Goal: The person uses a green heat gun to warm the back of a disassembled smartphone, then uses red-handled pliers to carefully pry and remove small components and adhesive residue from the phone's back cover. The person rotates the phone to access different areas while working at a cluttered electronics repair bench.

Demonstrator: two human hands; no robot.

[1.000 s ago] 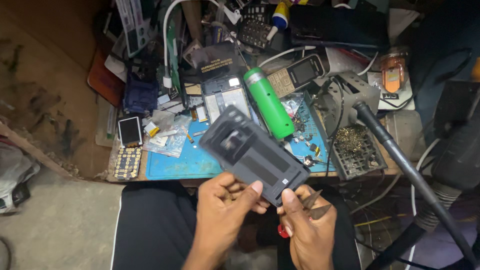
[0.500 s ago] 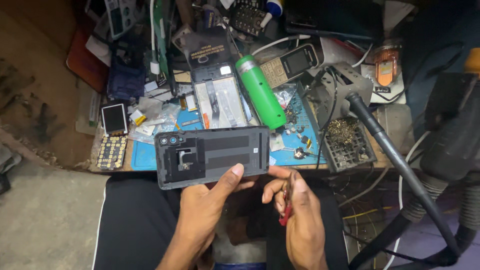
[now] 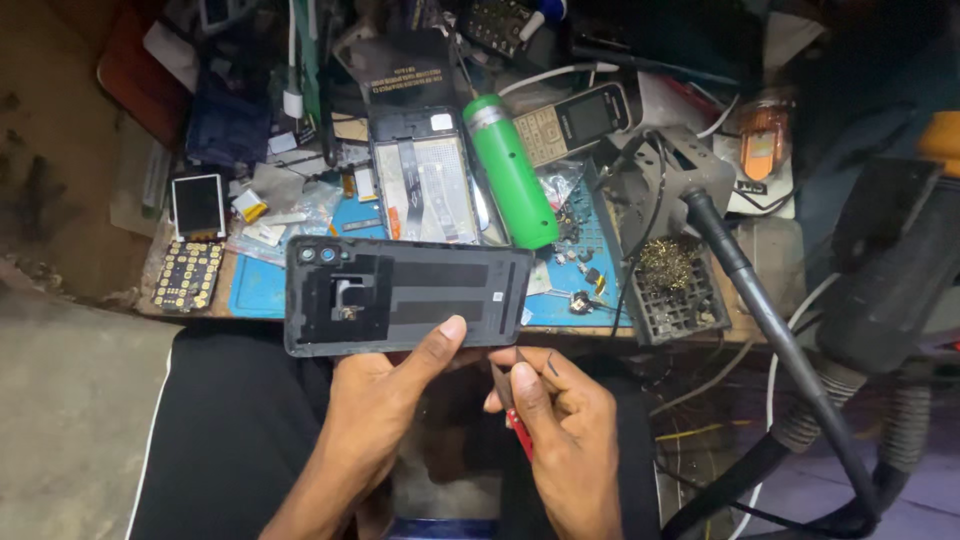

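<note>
My left hand (image 3: 385, 400) holds a black phone back cover (image 3: 405, 295) by its lower edge, thumb pressed on the inner face. The cover lies level, camera cut-out at its left end. My right hand (image 3: 560, 420) is just right of it, closed around a thin tool with a red handle (image 3: 520, 435), its tip near the cover's lower right corner. Behind the cover, an opened phone body (image 3: 430, 190) lies face up on the blue work mat (image 3: 255, 290).
A green cylinder (image 3: 510, 170) lies beside the opened phone. A keypad phone (image 3: 580, 120), a small screen module (image 3: 198, 205), a keypad board (image 3: 188, 275), a soldering stand with wire wool (image 3: 670, 270) and its cable clutter the bench. My dark trousers (image 3: 230, 440) are below.
The back cover has turned from a tilt to lie level and moved left and closer. My right hand has drawn in beneath its right corner with the tool.
</note>
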